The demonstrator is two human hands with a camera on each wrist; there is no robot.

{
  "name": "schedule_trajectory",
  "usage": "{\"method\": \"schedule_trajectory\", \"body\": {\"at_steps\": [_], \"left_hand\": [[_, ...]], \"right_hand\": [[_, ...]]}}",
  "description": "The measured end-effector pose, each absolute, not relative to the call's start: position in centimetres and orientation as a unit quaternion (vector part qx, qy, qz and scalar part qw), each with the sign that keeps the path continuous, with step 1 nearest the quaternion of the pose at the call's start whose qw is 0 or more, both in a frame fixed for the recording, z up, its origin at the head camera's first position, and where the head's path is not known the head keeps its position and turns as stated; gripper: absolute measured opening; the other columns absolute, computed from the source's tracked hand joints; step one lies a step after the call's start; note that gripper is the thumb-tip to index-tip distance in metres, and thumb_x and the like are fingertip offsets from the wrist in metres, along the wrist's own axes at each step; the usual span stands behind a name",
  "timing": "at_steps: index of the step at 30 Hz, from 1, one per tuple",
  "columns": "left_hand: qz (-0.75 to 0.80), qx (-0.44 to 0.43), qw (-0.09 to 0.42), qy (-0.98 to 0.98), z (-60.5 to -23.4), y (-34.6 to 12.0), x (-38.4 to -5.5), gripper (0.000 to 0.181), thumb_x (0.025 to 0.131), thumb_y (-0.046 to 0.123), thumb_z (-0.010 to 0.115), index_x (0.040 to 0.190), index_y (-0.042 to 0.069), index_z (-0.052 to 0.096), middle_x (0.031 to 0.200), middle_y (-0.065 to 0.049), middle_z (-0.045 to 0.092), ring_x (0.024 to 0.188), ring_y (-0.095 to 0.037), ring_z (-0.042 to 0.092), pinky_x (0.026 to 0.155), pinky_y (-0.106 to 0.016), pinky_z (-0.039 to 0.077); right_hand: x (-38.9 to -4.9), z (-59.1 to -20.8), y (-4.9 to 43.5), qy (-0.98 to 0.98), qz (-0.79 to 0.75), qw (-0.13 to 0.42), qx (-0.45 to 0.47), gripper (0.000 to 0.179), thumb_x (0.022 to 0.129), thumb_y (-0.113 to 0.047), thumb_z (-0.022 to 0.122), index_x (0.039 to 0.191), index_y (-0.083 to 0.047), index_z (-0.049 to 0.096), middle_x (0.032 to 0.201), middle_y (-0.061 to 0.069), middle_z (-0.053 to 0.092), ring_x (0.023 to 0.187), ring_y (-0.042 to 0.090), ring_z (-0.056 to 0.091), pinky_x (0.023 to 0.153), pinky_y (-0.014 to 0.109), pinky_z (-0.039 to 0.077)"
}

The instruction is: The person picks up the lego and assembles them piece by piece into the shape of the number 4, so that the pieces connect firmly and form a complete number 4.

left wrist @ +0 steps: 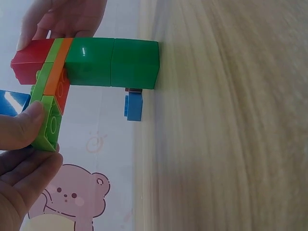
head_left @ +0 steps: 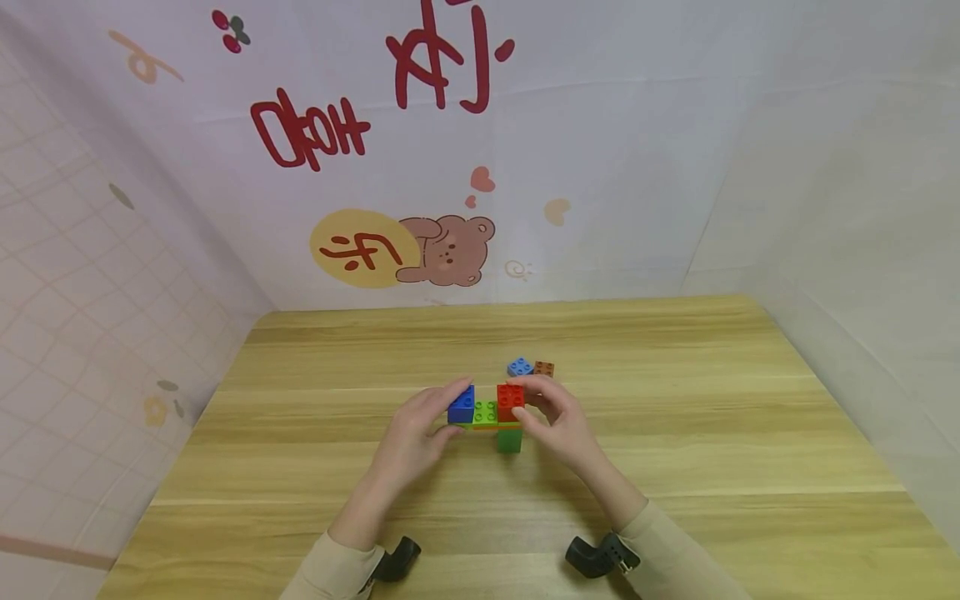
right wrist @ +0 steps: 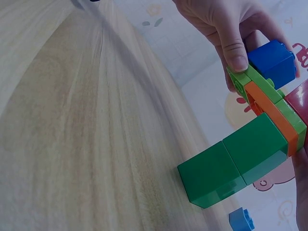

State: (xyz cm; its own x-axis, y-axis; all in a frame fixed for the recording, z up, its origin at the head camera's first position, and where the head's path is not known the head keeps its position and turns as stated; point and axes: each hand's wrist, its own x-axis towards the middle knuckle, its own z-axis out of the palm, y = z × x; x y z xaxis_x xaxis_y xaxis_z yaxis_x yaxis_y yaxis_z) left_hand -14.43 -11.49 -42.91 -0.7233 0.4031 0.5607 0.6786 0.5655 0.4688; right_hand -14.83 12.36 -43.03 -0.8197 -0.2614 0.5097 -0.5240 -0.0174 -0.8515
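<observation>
A toy-brick structure stands on the table: two dark green bricks (right wrist: 231, 161) stacked upright, then a thin orange brick (right wrist: 272, 115), then a thin light green layer (head_left: 485, 412) that juts out leftward. A blue brick (head_left: 461, 407) is at the left end of that layer, and a red brick (head_left: 511, 402) is over the dark green column. My left hand (head_left: 414, 433) grips the jutting light green end, thumb and fingers also around the blue brick. With thumb and fingers, my right hand (head_left: 558, 421) pinches the red brick; much of that hand is hidden in its wrist view.
Behind the structure, a light blue brick (head_left: 520, 367) and a brown brick (head_left: 544, 368) lie side by side on the wooden table (head_left: 675, 400). A printed white cloth (head_left: 615, 167) hangs at the table's back edge, with more cloth on both sides.
</observation>
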Motion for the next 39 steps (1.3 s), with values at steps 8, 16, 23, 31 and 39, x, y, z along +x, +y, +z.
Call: {"method": "schedule_trajectory", "body": {"at_steps": [8,16,23,31,39], "left_hand": [[-0.349,-0.318,0.214,-0.855,-42.94,-11.54,-14.44,0.074,0.070,-0.005,0.086,0.137,0.013,0.059,0.117,-0.008,0.070,0.106,-0.024,0.066,0.090,-0.038,0.055],[-0.357,-0.317,0.227,-0.849,-42.97,-11.60,-14.41,0.072,0.069,-0.005,0.087,0.134,0.011,0.061,0.115,-0.009,0.071,0.104,-0.024,0.067,0.088,-0.037,0.056],[-0.366,-0.316,0.227,-0.845,-42.85,-11.43,-14.35,0.072,0.069,-0.006,0.086,0.134,0.012,0.062,0.113,-0.010,0.070,0.103,-0.024,0.067,0.086,-0.036,0.057],[-0.377,-0.305,0.218,-0.847,-42.93,-11.33,-14.24,0.071,0.070,-0.008,0.085,0.134,0.012,0.062,0.112,-0.011,0.069,0.102,-0.023,0.066,0.084,-0.035,0.058],[-0.379,-0.298,0.212,-0.850,-42.86,-11.17,-14.13,0.069,0.071,-0.009,0.084,0.133,0.013,0.063,0.112,-0.011,0.068,0.102,-0.024,0.066,0.084,-0.035,0.058]], "right_hand": [[-14.84,-43.04,12.26,-0.689,0.657,0.103,0.288,0.036,0.084,0.021,0.062,0.119,0.015,0.058,0.115,0.026,0.059,0.106,0.011,0.059,0.095,0.026,0.051],[-14.67,-42.89,12.29,-0.696,0.656,0.096,0.276,0.035,0.085,0.019,0.063,0.120,0.014,0.059,0.117,0.026,0.059,0.108,0.011,0.058,0.097,0.027,0.050],[-14.65,-42.81,12.26,-0.694,0.657,0.099,0.277,0.036,0.084,0.021,0.063,0.119,0.015,0.058,0.117,0.028,0.058,0.108,0.011,0.058,0.096,0.028,0.051],[-14.63,-42.80,12.22,-0.693,0.658,0.099,0.278,0.036,0.084,0.021,0.062,0.119,0.015,0.058,0.116,0.028,0.058,0.107,0.011,0.058,0.096,0.028,0.051],[-14.69,-42.94,12.32,-0.694,0.657,0.098,0.277,0.036,0.084,0.020,0.063,0.120,0.014,0.059,0.116,0.027,0.059,0.107,0.011,0.058,0.096,0.029,0.051]]}}
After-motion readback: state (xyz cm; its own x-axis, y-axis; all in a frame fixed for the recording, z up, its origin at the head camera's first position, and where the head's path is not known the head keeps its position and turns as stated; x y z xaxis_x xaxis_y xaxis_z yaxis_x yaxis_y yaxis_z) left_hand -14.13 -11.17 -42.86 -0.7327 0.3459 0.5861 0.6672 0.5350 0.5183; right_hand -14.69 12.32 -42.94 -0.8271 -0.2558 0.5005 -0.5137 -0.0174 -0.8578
